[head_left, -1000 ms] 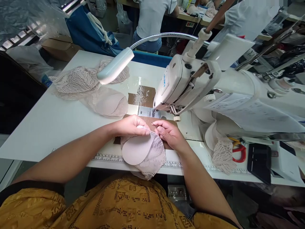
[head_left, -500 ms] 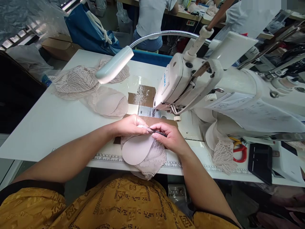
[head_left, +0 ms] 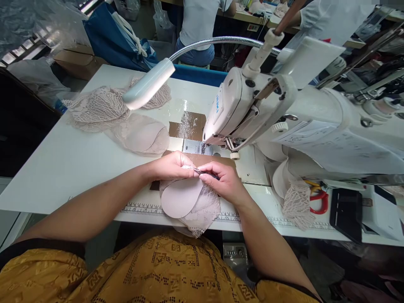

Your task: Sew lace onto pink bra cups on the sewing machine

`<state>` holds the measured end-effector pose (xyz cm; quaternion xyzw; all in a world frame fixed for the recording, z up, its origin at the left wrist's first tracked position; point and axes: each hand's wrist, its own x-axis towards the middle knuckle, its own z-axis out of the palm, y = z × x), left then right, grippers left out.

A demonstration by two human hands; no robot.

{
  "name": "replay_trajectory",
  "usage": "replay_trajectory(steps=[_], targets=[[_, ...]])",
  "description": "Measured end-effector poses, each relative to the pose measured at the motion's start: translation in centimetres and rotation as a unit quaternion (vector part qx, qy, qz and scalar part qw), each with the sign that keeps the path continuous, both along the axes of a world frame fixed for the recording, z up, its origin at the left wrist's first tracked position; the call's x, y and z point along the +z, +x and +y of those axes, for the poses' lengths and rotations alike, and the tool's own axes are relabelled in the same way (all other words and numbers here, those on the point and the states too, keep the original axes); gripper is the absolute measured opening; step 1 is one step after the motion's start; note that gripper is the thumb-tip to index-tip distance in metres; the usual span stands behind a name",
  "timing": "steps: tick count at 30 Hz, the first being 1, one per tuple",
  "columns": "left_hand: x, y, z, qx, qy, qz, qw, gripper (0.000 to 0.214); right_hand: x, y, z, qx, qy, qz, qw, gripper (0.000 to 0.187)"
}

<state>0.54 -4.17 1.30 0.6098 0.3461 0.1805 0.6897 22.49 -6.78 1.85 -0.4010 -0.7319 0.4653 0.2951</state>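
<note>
The left hand [head_left: 173,165] pinched the top edge of a pale lace bra cup [head_left: 181,198] between its fingers. The right hand [head_left: 225,181] had its fingers pressed around a small dark tool [head_left: 211,173]. The cup's bottom hung past the front of the table [head_left: 91,172], near the sewing machine [head_left: 235,105].

Pale pink lace piece [head_left: 208,206], smooth rounded pad [head_left: 181,198] on it, upper edge pinched, lower tip past the table [head_left: 78,168] edge, slim dark tool [head_left: 211,174] at upper edge
</note>
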Motion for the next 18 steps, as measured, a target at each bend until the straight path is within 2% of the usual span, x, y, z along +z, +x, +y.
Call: replay_trajectory(steps=[5,12,18], targets=[[0.23,0.14,-0.13,0.002,-0.025,0.000,1.000,0.044,-0.31,0.04,0.06,-0.014,-0.017,0.014,1.000,0.015],[-0.25,0.23,-0.04,0.005,-0.003,0.004,1.000,0.052,-0.32,0.04,0.19,0.011,-0.009,-0.012,1.000,0.019],[-0.02,0.26,-0.11,-0.001,-0.016,0.007,1.000,0.052,-0.28,-0.59,0.29,-0.003,0.000,-0.014,1.000,0.014]])
